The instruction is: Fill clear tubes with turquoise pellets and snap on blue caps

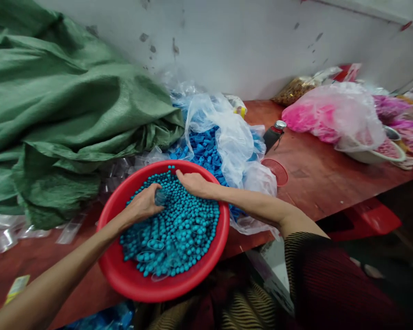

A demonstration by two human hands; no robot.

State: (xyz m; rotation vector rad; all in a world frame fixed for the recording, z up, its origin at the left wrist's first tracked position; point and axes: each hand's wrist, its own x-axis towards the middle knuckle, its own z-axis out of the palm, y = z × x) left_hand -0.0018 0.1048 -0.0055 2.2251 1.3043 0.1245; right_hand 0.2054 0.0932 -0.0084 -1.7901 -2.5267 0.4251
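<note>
A red plastic basin [162,293] stands in front of me, filled with small turquoise beads [189,224]. Over its left part, my left hand [144,204] is closed around a small clear plastic container [160,197], thumb and fingers on opposite sides of it. My right hand [197,184] reaches in across the far right rim, low over the beads. One of its digits stretches toward the left hand, near a few beads by the far rim; the other fingers are mostly hidden beneath. More clear plastic containers [155,245] lie among the beads at the near side.
Blue plastic pieces [206,149] and a whitish plastic bag [232,137] lie behind the basin. A green sheet [72,110] is heaped at left. On the red table [306,183] are a dark bottle [274,136], a red mesh basket [276,172] and pink bagged goods [316,117].
</note>
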